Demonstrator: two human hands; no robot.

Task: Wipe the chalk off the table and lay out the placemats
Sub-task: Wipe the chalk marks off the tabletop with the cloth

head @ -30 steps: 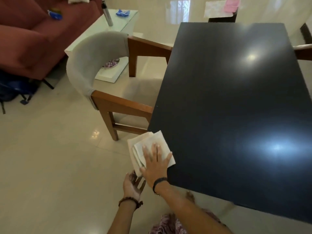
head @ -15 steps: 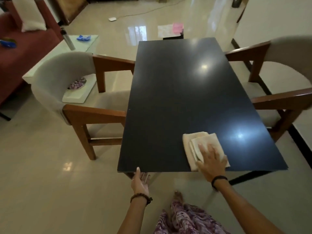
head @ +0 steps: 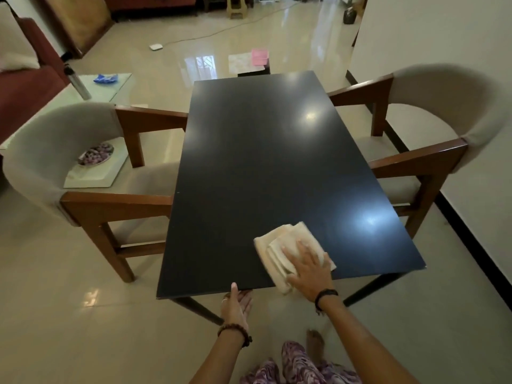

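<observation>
- Right hand [head: 307,268] lies flat, fingers spread, on the cloth [head: 279,246]; press evenly.
- Left hand [head: 237,302], relaxed, cups below the table [head: 263,162] edge; sweep toward it.

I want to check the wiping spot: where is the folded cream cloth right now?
In the head view, the folded cream cloth lies on the black rectangular table at its near edge, right of centre, under the flat right hand.

glossy cream tile floor [head: 55,314], two wooden armchairs [head: 91,173], white wall [head: 432,31].
</observation>
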